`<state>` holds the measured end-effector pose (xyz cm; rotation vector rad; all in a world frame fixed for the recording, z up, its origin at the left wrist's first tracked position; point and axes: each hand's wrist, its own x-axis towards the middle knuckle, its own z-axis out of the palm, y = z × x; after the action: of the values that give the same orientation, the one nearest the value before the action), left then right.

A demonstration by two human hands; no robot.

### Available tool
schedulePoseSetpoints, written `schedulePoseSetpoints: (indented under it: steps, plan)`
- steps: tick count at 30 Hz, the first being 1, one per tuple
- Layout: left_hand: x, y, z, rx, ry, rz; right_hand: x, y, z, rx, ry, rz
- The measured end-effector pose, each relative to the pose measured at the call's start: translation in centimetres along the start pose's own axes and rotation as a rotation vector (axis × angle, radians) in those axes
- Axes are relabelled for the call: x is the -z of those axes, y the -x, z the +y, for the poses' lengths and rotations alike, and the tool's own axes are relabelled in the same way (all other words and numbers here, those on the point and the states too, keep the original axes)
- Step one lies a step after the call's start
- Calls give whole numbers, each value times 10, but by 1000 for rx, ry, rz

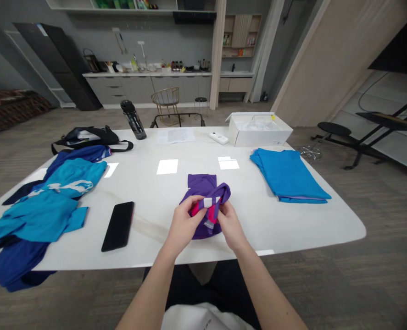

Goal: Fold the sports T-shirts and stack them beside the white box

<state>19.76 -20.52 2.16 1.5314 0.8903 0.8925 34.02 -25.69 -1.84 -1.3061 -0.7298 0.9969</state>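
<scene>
A small purple garment (202,182) with pink and white parts lies bunched on the table in front of me. My left hand (188,218) pinches its pink and white edge from the left, thumb on top. From the right, my right hand (229,223) grips the raised purple fabric, its fingertips partly hidden in the folds. A pale tag-like piece hangs between the two hands. To the left of the garment lies a black phone (118,226). Folded blue cloth (290,174) rests farther to the right.
A pile of teal and navy clothes (41,213) covers the table's left side, partly over the front edge. Behind it are a black bag (89,136) and a dark bottle (133,120). Papers (175,135), a white remote (219,138) and a white box (260,130) stand along the far edge.
</scene>
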Motion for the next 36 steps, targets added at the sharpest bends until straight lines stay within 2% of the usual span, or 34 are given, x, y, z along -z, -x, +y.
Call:
schedulePoseSetpoints:
  steps: [2,4,5,7,9,11,13,15,19,22,25,29,31,34,36]
  plan:
    - [7,-2,5,-63,-49,-51,6,7,-5,136,186,144]
    - [13,-7,15,-113,-88,-101,12,12,-20,326,376,248]
    - [16,-11,20,-123,-90,-127,15,13,-31,416,457,228]
    - [19,-19,31,-120,-41,-162,17,10,-53,496,554,28]
    - [20,-28,38,-120,82,-181,16,2,-72,419,574,-202]
    - [20,-34,39,-145,209,-200,13,-9,-82,314,512,-306]
    - [21,-36,33,-164,205,-240,9,-19,-87,269,376,-270]
    - [20,-34,20,-159,43,-245,7,-27,-89,251,243,-183]
    - [24,-30,-11,-120,-301,-61,13,-38,-102,216,147,-92]
    - [41,-38,-15,-85,-352,86,25,-48,-123,303,188,-41]
    - [66,-57,7,-127,-286,192,37,-56,-148,414,241,13]
    - [86,-82,62,-251,-163,295,46,-62,-180,557,252,44]
    - [88,-95,91,-302,-86,330,47,-66,-193,554,211,8]
    - [90,-114,130,-348,-3,286,46,-82,-207,510,126,-49]
    - [93,-125,152,-350,13,208,44,-101,-214,518,106,-25]
